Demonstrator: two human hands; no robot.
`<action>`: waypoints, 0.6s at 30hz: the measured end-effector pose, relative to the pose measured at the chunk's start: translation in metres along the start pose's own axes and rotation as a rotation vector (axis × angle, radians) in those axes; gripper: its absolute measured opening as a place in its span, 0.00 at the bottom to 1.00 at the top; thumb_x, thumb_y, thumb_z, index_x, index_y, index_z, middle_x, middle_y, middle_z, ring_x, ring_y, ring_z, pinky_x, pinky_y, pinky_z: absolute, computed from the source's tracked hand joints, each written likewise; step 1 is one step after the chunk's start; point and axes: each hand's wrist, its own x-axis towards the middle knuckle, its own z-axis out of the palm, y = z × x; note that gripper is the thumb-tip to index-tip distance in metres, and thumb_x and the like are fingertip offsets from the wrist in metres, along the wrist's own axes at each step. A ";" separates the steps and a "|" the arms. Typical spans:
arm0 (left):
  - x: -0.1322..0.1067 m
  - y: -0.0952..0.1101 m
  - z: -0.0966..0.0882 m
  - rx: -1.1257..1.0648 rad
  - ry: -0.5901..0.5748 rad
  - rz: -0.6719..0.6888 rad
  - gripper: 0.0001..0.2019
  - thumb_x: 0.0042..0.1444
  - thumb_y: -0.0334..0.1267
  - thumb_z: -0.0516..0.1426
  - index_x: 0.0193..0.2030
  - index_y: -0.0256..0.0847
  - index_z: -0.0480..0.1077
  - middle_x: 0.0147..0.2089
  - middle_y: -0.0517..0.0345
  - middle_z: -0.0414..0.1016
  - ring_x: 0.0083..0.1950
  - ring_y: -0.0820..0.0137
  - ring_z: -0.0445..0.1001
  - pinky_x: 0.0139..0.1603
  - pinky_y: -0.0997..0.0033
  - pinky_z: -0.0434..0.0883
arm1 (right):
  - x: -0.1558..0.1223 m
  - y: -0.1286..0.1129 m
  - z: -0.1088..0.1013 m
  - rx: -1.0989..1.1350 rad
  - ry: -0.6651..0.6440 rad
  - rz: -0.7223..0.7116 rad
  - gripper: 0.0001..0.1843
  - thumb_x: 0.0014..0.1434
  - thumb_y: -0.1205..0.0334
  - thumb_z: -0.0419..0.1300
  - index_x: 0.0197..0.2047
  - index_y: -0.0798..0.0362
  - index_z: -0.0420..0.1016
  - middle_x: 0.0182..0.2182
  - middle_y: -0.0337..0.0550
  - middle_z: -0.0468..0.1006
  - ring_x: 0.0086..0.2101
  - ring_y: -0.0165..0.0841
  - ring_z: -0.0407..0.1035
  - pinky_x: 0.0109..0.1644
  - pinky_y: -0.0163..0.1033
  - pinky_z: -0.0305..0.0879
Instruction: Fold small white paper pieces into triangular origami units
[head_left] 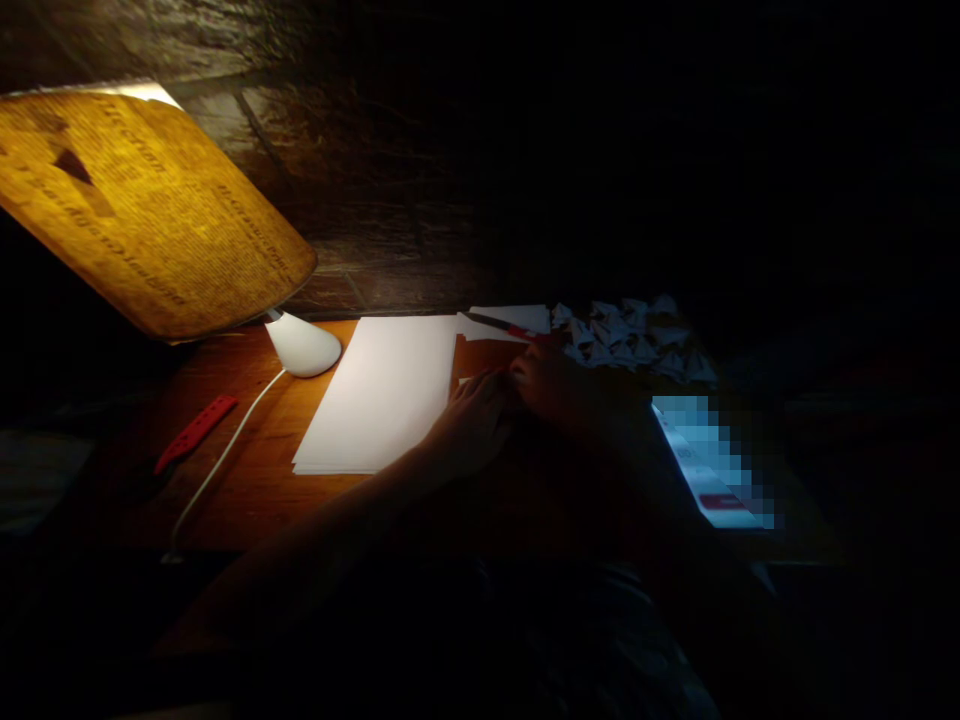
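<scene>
Close together over the middle of the table are my left hand [480, 408] and my right hand [546, 375]. A pale edge of a small piece of paper [466, 381] shows by the fingertips of my left hand, whose fingers are pressed together on it. My right hand is curled closed against the left; whatever it grips is hidden in shadow. Just beyond them lies a knife [491, 322] with a dark blade and red handle, across a small stack of white paper [525, 317]. Larger white sheets [397, 385] lie left of my hands.
Several folded paper pieces [619, 335] cluster at the back right. A glowing phone or tablet [694, 465] lies at the right. On the left stand a lamp with a yellow printed shade [165, 220] and white base [304, 345], its white cord [225, 450], and a red power strip [196, 430].
</scene>
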 end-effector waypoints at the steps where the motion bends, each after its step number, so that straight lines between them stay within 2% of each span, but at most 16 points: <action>1: -0.002 0.001 0.001 -0.001 -0.010 0.013 0.27 0.62 0.36 0.58 0.66 0.27 0.65 0.73 0.30 0.62 0.76 0.45 0.59 0.76 0.42 0.61 | -0.003 -0.004 -0.002 -0.041 -0.002 -0.014 0.16 0.72 0.61 0.52 0.50 0.58 0.81 0.52 0.59 0.77 0.54 0.46 0.69 0.53 0.46 0.67; 4: -0.006 0.001 0.002 -0.019 -0.062 0.024 0.30 0.61 0.33 0.55 0.70 0.27 0.61 0.77 0.32 0.55 0.80 0.45 0.51 0.79 0.36 0.51 | -0.017 -0.015 -0.003 -0.134 0.006 -0.031 0.17 0.71 0.65 0.51 0.51 0.60 0.80 0.53 0.61 0.77 0.55 0.50 0.69 0.54 0.49 0.68; 6: -0.007 0.000 0.002 -0.038 -0.090 0.017 0.32 0.61 0.31 0.52 0.72 0.26 0.58 0.78 0.33 0.54 0.81 0.45 0.48 0.80 0.36 0.49 | -0.029 -0.020 0.001 -0.150 0.001 -0.010 0.21 0.71 0.68 0.46 0.57 0.61 0.77 0.55 0.61 0.78 0.53 0.49 0.71 0.54 0.51 0.68; 8: -0.008 -0.001 0.004 -0.062 -0.096 0.014 0.35 0.60 0.31 0.52 0.74 0.26 0.53 0.79 0.33 0.51 0.82 0.45 0.45 0.80 0.35 0.48 | -0.041 -0.021 0.009 -0.148 0.028 0.000 0.26 0.71 0.70 0.43 0.65 0.64 0.72 0.62 0.62 0.75 0.56 0.50 0.71 0.58 0.52 0.68; 10: -0.009 -0.001 0.007 -0.092 -0.083 0.014 0.37 0.60 0.31 0.51 0.77 0.28 0.49 0.80 0.33 0.49 0.82 0.46 0.43 0.79 0.34 0.49 | -0.050 -0.018 0.018 -0.131 0.067 -0.027 0.28 0.72 0.66 0.45 0.71 0.69 0.64 0.69 0.65 0.67 0.64 0.51 0.65 0.66 0.54 0.63; 12: -0.010 -0.001 0.010 -0.112 -0.065 0.014 0.38 0.61 0.31 0.51 0.77 0.30 0.47 0.81 0.33 0.48 0.83 0.46 0.42 0.79 0.33 0.49 | -0.056 -0.014 0.027 -0.103 0.060 -0.100 0.32 0.72 0.62 0.48 0.73 0.71 0.60 0.72 0.65 0.62 0.70 0.51 0.58 0.73 0.56 0.53; 14: -0.011 -0.002 0.012 -0.116 -0.055 0.021 0.37 0.62 0.33 0.51 0.78 0.31 0.47 0.81 0.33 0.47 0.83 0.46 0.41 0.78 0.33 0.50 | -0.059 -0.010 0.033 -0.084 0.055 -0.115 0.35 0.72 0.58 0.50 0.75 0.70 0.57 0.74 0.65 0.58 0.72 0.53 0.53 0.76 0.61 0.47; 18: -0.012 -0.004 0.014 -0.107 -0.058 0.039 0.36 0.64 0.35 0.51 0.78 0.32 0.47 0.81 0.32 0.47 0.83 0.46 0.41 0.78 0.33 0.50 | -0.061 -0.004 0.038 -0.069 0.067 -0.115 0.37 0.73 0.52 0.49 0.75 0.70 0.55 0.74 0.65 0.56 0.73 0.54 0.50 0.77 0.65 0.41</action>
